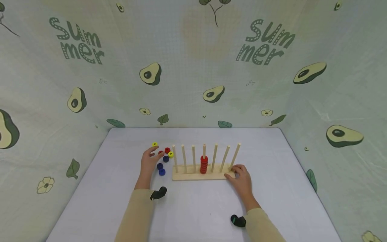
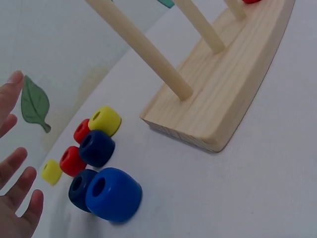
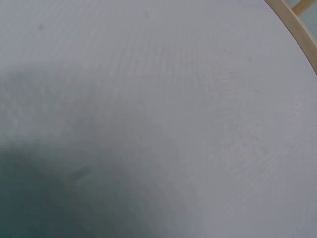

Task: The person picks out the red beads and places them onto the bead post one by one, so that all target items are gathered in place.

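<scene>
A wooden peg stand (image 1: 187, 177) with several upright pegs stands on the table. Red beads (image 1: 204, 165) are stacked on its middle peg. My right hand (image 1: 242, 181) grips the stand's right end, thumb at the front edge and fingers behind. Left of the stand, my left hand (image 1: 148, 163) hovers by loose beads, its fingers (image 2: 20, 191) spread with nothing between them. Those beads include a bright blue bead (image 2: 116, 196), dark blue beads (image 2: 98, 148), red beads (image 2: 73, 161) and yellow beads (image 2: 105, 121). The right wrist view does not show the right hand's fingers.
The white table (image 1: 199, 205) runs back to a hanging cloth (image 1: 181, 101) printed with avocados and leaves. Cloth also hangs along both sides. A black strap piece (image 1: 159, 193) sits at the left wrist, another black piece (image 1: 238, 220) at the right.
</scene>
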{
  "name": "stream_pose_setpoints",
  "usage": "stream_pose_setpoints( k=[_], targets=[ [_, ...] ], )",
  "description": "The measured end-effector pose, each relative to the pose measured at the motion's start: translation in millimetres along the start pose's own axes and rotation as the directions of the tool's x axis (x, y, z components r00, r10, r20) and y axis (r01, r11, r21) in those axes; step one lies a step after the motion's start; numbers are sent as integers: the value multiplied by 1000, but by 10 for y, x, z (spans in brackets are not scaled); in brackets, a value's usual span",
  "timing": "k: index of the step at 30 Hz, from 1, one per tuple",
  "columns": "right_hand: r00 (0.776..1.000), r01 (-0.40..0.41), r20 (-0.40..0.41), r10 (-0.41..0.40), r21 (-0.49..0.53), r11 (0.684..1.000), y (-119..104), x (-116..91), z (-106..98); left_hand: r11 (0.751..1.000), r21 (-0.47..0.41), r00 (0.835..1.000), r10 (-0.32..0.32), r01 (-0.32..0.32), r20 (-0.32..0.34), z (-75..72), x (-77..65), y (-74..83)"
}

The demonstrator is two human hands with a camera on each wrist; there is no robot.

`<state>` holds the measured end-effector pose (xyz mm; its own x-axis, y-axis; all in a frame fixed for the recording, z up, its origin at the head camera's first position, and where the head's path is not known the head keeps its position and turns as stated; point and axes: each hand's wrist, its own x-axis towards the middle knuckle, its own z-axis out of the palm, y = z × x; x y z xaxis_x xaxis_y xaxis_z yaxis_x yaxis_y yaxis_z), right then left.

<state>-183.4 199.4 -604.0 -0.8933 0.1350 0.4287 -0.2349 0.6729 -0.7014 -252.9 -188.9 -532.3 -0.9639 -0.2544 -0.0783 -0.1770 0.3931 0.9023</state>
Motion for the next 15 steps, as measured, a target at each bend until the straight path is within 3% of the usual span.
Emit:
stream_pose_setpoints(
  k=[8, 15],
  targets=[
    [1000, -16, 6, 17, -2, 1000, 0, 0, 5, 998, -12, 998, -61, 61, 8, 32, 62, -155],
    [1000, -21, 13, 21, -2, 1000, -18, 3, -2, 991, -27, 992, -128, 128, 3, 75, 91, -197]
  ],
)
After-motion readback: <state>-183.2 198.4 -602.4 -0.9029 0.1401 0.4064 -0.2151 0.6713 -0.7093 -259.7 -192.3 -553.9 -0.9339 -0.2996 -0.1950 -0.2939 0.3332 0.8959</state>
